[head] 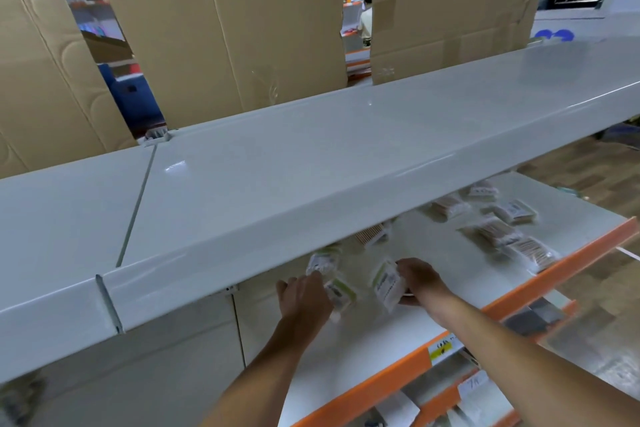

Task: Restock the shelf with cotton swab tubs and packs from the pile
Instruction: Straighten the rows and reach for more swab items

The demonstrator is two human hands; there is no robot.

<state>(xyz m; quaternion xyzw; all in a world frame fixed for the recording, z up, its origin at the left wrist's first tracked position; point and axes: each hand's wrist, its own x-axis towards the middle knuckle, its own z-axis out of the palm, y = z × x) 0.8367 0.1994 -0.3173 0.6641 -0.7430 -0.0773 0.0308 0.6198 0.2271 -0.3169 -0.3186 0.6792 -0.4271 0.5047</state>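
Observation:
Both hands reach onto the white middle shelf [460,291] under the top board. My right hand [420,279] grips a clear green-labelled cotton swab pack [388,282], held upright. My left hand [304,295] rests its fingers on another green-labelled pack [341,293]; whether it grips that pack is unclear. A third such pack [323,260] stands just behind, partly under the top board. Several brown-stick swab packs [498,229] lie scattered at the shelf's right. No tubs are visible.
The wide white top shelf board [311,166] overhangs and hides the back of the middle shelf. An orange price rail [554,274] edges the front. Lower shelves with goods [533,317] sit below right. Cardboard sheets [225,28] stand behind.

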